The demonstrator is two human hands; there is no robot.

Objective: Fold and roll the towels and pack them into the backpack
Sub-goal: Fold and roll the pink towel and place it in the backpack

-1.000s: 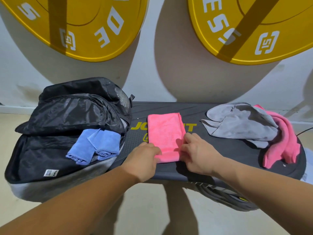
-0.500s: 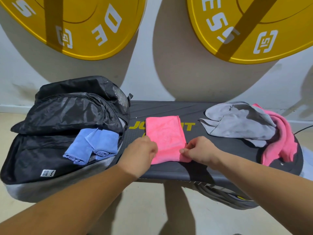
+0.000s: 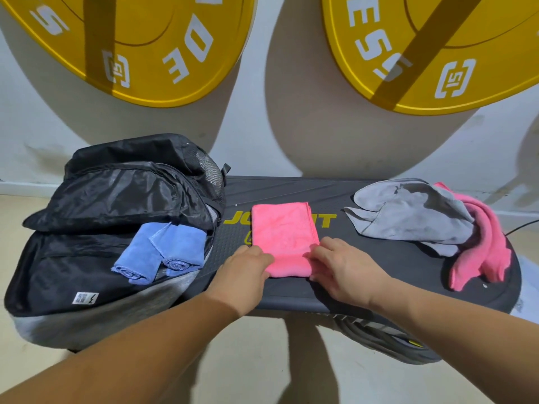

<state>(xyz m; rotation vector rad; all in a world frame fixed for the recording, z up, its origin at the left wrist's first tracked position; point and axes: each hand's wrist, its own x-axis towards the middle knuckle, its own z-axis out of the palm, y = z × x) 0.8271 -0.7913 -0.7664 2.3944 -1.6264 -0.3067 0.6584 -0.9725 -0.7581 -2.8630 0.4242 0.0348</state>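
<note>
Your folded pink towel (image 3: 281, 239) lies flat as a narrow rectangle in the middle of the black bench (image 3: 379, 263), its long side running away from you, covering part of the yellow lettering; both your hands are at its near end. Your left hand (image 3: 245, 275) sits at the near left corner, knuckles up, fingers bent down onto the cloth; the thumb is hidden, so you cannot tell from here whether it pinches the edge or only presses on it. Your right hand (image 3: 341, 266) lies at the near right corner with the fingers fairly straight and spread, their tips touching the towel's right edge; it holds nothing.

The black backpack (image 3: 87, 243) lies unzipped on the left end of the bench, just beside the towel, its upper flap thrown back toward the wall; two rolled blue towels rest side by side in the open compartment, the left roll (image 3: 132, 258) touching the right roll (image 3: 182, 249), their spiral ends facing you.

On the right end of the bench a grey towel (image 3: 408, 214) lies loosely crumpled; a second, unfolded pink towel (image 3: 484, 249) lies bunched against its right side, partly under it; both are well apart from your hands.

Two yellow weight plates lean against the white wall behind, one at the left (image 3: 151, 39), one at the right (image 3: 437, 39).
</note>
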